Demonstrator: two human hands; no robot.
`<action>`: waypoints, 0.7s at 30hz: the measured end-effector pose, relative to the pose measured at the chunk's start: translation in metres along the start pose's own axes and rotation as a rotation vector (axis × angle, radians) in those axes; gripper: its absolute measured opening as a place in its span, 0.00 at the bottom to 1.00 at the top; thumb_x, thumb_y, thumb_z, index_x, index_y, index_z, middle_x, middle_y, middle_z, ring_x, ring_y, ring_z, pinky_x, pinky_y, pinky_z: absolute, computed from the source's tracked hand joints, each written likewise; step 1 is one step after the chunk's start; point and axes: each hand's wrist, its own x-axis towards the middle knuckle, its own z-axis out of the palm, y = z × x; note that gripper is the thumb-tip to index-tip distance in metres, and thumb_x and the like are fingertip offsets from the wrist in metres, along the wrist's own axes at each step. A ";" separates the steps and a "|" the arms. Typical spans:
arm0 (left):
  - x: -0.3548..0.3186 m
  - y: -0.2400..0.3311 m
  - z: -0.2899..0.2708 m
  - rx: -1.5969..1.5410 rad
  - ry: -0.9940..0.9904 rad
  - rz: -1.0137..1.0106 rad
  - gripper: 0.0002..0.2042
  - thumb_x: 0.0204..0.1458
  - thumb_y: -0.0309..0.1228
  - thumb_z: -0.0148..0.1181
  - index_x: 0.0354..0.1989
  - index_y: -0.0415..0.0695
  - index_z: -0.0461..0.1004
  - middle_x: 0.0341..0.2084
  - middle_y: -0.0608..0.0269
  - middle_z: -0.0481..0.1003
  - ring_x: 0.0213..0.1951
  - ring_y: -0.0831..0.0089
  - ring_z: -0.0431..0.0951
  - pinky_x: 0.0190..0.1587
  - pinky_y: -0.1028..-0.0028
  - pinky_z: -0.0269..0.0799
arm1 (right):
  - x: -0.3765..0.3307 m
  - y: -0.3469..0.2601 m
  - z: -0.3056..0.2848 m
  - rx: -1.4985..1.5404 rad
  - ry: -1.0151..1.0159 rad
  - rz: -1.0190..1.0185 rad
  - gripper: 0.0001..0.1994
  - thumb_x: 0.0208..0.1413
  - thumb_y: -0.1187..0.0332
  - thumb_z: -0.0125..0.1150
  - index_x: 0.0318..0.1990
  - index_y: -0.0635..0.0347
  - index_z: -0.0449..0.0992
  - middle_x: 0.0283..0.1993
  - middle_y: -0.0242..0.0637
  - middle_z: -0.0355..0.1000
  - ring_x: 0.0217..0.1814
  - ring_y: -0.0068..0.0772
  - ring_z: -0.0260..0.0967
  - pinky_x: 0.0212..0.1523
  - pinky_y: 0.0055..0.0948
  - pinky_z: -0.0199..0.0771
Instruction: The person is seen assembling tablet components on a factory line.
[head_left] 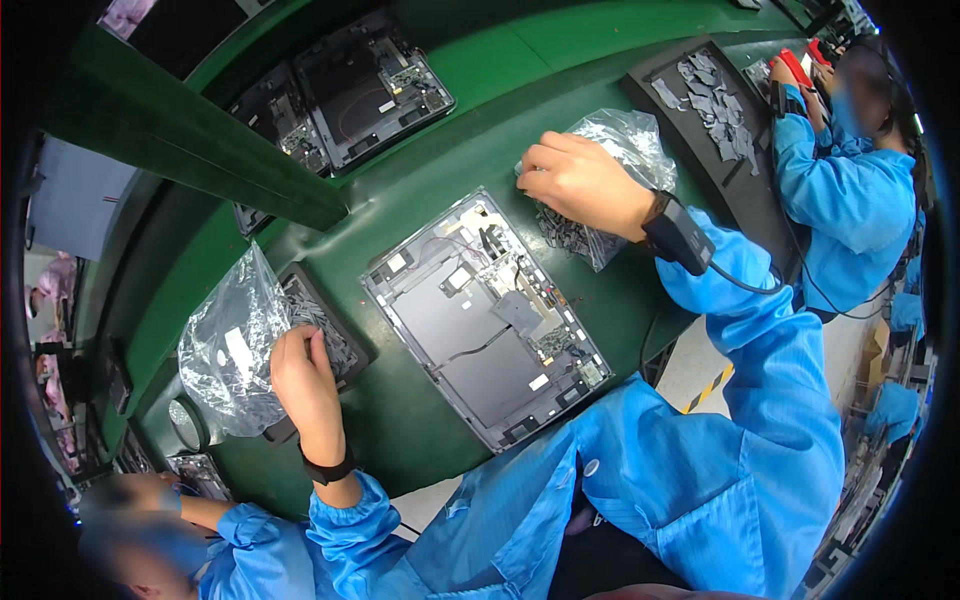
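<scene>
An opened laptop chassis (430, 340), dark grey with a circuit board along one side, lies on the green bench before me. Left of it, my left hand (308, 385) is closed, fingertips down at a clear plastic bag (225, 350) and a dark tray (355, 372) of small dark pieces. Whatever those fingers pinch is hidden. Beyond the chassis on the right, my right hand (585, 182) is curled shut over another clear bag (640, 145), which has small grey parts (562, 232) by it. I cannot make out what it grips.
Further open laptop chassis (375, 85) rest at the back behind a green post (200, 140). A black tray (715, 170) with grey cut pieces stands at the right. Co-workers in blue sit at the right (840, 200) and lower left (250, 550). A round container (188, 424) stands at left.
</scene>
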 end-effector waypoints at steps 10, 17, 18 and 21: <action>-0.019 0.056 0.005 -0.859 0.040 -0.267 0.07 0.51 0.19 0.63 0.39 0.37 0.79 0.33 0.57 0.78 0.32 0.74 0.77 0.36 0.76 0.74 | 0.005 0.010 0.009 -0.061 -0.265 -0.090 0.05 0.44 0.72 0.63 0.31 0.58 0.76 0.37 0.33 0.70 0.42 0.37 0.67 0.44 0.34 0.71; -0.019 0.092 0.019 -0.745 -0.321 0.009 0.05 0.52 0.21 0.63 0.36 0.36 0.78 0.28 0.58 0.78 0.27 0.74 0.77 0.32 0.78 0.72 | 0.017 -0.015 0.009 0.604 0.027 0.486 0.07 0.54 0.73 0.65 0.40 0.61 0.80 0.35 0.36 0.78 0.34 0.25 0.74 0.36 0.23 0.73; -0.018 0.093 0.020 -0.749 -0.326 0.009 0.05 0.52 0.21 0.63 0.36 0.36 0.78 0.28 0.58 0.78 0.27 0.74 0.77 0.32 0.78 0.72 | 0.018 -0.016 0.011 0.602 0.024 0.491 0.07 0.54 0.73 0.65 0.40 0.61 0.80 0.35 0.36 0.78 0.34 0.25 0.74 0.36 0.23 0.73; -0.017 0.093 0.021 -0.757 -0.328 -0.024 0.05 0.52 0.22 0.63 0.36 0.35 0.78 0.27 0.57 0.78 0.26 0.74 0.77 0.31 0.77 0.72 | 0.024 -0.017 0.023 0.969 -0.063 0.675 0.05 0.55 0.72 0.65 0.38 0.61 0.80 0.36 0.32 0.76 0.35 0.23 0.72 0.37 0.21 0.71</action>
